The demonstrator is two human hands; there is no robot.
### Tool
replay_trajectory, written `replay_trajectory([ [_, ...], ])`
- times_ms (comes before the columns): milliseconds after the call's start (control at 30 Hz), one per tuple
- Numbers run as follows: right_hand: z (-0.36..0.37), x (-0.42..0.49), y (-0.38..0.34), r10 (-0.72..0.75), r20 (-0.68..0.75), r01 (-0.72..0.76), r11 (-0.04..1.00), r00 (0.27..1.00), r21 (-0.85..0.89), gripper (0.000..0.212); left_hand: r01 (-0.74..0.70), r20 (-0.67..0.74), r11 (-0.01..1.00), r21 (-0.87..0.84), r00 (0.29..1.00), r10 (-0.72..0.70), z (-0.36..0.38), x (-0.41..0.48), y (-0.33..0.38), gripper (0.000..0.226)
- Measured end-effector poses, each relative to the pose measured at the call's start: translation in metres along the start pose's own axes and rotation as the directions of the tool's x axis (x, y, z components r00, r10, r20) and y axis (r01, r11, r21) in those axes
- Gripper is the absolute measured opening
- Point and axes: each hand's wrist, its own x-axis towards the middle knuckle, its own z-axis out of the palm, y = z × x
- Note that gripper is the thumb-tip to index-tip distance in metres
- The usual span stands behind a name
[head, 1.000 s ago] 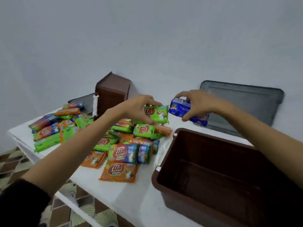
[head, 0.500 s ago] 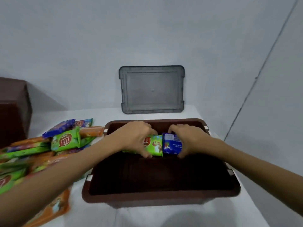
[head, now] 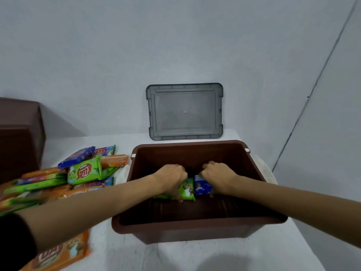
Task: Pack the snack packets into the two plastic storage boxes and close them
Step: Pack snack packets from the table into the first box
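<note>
L hand [head: 172, 178] + R hand [head: 218, 177] have gone deeper into the box [head: 195, 228] vs 0.5 s ago; both pkts are now low, by the far wall.

Progress, my read: very early. These look like the first two pkts in, and the box floor I can see is otherwise bare. Big pile [head: 84, 173] still waits on the counter [head: 175, 255] to the left. 2nd box [head: 19, 133] is at far left, contents not visible to me. Lid [head: 184, 112] leans on the wall behind the box, so closing hasn't started.

L hand: fingers curled over the green pkt [head: 186, 189], gripping it. R hand: curled round the blue pkt [head: 202, 187], also gripping. Pkts are side by side, touching. Can't tell if they rest on the floor yet.
</note>
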Motion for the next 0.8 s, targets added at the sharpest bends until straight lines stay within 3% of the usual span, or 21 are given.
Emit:
replay_trajectory([
  [300, -0.009, 0.020, 0.011, -0.049, -0.062, 0.052, 0.998, 0.997, 0.043, 0.063, 0.029, -0.061, 1.000, 0.008, 0.998, -0.028, -0.005, 0.009, -0.018, 0.066],
  [533, -0.016, 0.029, 0.022, -0.094, -0.004, 0.094, 0.993, 0.996, 0.074, 0.071, 0.018, -0.032, 0.999, -0.027, 0.999, -0.019, -0.007, 0.014, -0.027, 0.066],
  [667, -0.029, 0.026, 0.026, -0.029, -0.089, 0.053, 0.957, 0.996, 0.286, 0.063, 0.042, -0.049, 0.948, -0.317, 0.997, -0.061, -0.018, 0.004, -0.046, 0.054],
  [733, -0.044, 0.025, 0.026, 0.024, -0.203, 0.058, 0.918, 0.979, 0.392, 0.049, 0.050, -0.181, 0.867, -0.496, 0.970, -0.160, -0.025, -0.012, -0.060, 0.039],
  [800, -0.066, 0.026, 0.021, 0.068, -0.327, 0.102, 0.873, 0.943, 0.477, 0.037, 0.023, -0.325, 0.761, -0.648, 0.896, -0.303, -0.031, -0.035, -0.076, 0.026],
])
